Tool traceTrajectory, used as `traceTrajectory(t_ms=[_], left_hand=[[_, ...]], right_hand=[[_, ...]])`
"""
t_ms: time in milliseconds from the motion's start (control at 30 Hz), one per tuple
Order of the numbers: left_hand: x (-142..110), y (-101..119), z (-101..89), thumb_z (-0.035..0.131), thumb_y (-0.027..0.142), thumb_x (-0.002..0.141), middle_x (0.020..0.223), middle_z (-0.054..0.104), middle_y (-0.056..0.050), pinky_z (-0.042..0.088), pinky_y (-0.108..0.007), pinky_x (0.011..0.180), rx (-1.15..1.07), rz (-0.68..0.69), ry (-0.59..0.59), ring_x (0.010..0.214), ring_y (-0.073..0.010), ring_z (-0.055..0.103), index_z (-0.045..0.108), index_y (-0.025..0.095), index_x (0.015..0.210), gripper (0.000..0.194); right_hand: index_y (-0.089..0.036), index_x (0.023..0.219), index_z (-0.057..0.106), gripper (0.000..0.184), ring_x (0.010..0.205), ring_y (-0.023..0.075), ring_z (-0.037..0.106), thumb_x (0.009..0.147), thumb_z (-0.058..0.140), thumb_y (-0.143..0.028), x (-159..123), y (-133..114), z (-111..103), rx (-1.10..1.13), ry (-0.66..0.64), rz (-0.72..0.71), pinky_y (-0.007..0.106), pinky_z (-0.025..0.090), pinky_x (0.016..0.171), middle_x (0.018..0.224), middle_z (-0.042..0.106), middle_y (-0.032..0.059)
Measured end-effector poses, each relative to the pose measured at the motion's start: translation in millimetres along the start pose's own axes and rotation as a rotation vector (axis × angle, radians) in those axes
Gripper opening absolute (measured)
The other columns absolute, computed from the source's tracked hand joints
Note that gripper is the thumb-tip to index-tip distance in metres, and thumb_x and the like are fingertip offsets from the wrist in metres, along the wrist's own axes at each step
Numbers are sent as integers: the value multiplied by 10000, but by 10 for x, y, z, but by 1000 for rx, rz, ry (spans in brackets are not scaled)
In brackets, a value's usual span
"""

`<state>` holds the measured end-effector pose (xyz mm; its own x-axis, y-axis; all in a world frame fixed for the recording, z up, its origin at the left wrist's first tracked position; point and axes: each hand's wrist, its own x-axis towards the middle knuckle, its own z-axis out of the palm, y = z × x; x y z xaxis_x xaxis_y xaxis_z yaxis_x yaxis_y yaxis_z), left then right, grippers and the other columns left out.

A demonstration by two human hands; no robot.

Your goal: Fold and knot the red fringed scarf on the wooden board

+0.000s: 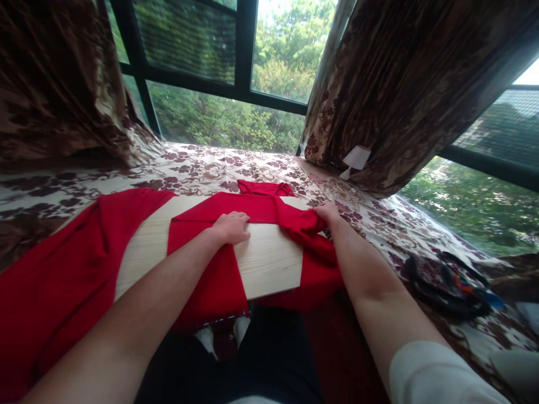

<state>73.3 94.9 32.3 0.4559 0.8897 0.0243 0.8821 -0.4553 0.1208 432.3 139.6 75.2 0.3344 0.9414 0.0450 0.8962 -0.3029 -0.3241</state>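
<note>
A red cloth [202, 264], probably a garment, lies across a pale wooden board [269, 258], folded over along its far side. My left hand [233, 226] rests flat with fingers stretched out, partly on the cloth and partly on bare wood. At the right end, my right hand [327, 213] is closed on a bunched edge of the red cloth. Small dark marks or loops run along the near hem. Some of the cloth hangs over the near edge of the board.
More red cloth [76, 252] covers the board's left end, and another red piece [267, 188] lies beyond it. Around it spreads a floral cover [236, 163]. A small white lamp [356, 157] stands by the curtain [396, 84]. Black straps [446, 289] lie at right.
</note>
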Motion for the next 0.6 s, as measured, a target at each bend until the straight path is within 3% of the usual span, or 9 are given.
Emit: traceTrajectory(t_ms=[100, 200, 267, 300, 367, 400, 500, 600], left_hand=[[100, 56, -80, 533, 474, 789, 1307, 641, -115, 454, -421, 994, 31, -19, -5, 1207, -303, 567, 657, 226, 1212, 506], [230, 163, -131, 511, 494, 816, 1151, 685, -138, 476, -422, 942, 62, -30, 42, 1087, -308, 619, 682, 195, 1101, 446], [319, 263, -125, 510, 464, 832, 1142, 682, -129, 471, -397, 957, 47, 9, 111, 1093, -292, 617, 666, 191, 1118, 426], [361, 317, -110, 516, 441, 835, 1159, 676, -121, 464, -376, 972, 28, 41, 141, 1115, -280, 609, 653, 193, 1144, 419], [433, 422, -66, 534, 413, 835, 1194, 664, -111, 455, -341, 989, -12, 95, 170, 1146, -260, 597, 626, 196, 1189, 426], [463, 469, -42, 545, 413, 832, 1194, 662, -113, 457, -336, 985, -20, 111, 167, 1144, -258, 599, 618, 192, 1193, 430], [530, 563, 8, 576, 443, 821, 1140, 673, -128, 474, -355, 941, 0, 108, 131, 1100, -277, 618, 608, 183, 1157, 426], [580, 598, 15, 612, 486, 802, 1129, 674, -133, 474, -364, 922, 12, 53, 107, 1098, -291, 619, 580, 188, 1156, 464]], right_hand=[[-84, 979, 743, 302, 936, 286, 676, 774, 656, -288, -21, -128, -11, -66, -52, -19, 315, 501, 785, 976, 725, 191], [-131, 1140, 704, 392, 1035, 250, 661, 827, 623, -353, -199, -367, 36, -29, -36, -228, 278, 481, 863, 1129, 711, 138], [-166, 1231, 669, 525, 1102, 245, 643, 800, 667, -464, -374, -505, 98, -39, -212, -412, 273, 468, 928, 1222, 686, 108], [-173, 1323, 614, 685, 1179, 264, 609, 729, 737, -490, -460, -556, 134, -76, -295, -489, 279, 454, 972, 1321, 635, 113], [-170, 1418, 527, 873, 1256, 316, 558, 636, 813, -433, -602, -618, 209, -195, -358, -536, 316, 445, 1006, 1445, 535, 144], [-158, 1412, 529, 838, 1250, 335, 560, 652, 797, -387, -649, -632, 242, -250, -343, -530, 338, 451, 999, 1442, 533, 162], [-131, 1189, 673, 428, 1117, 335, 632, 791, 625, -280, -683, -639, 308, -316, -208, -453, 364, 474, 918, 1225, 670, 185], [-150, 980, 714, 262, 993, 286, 658, 832, 519, -242, -588, -630, 315, -184, -48, -367, 331, 467, 853, 1036, 722, 159]])
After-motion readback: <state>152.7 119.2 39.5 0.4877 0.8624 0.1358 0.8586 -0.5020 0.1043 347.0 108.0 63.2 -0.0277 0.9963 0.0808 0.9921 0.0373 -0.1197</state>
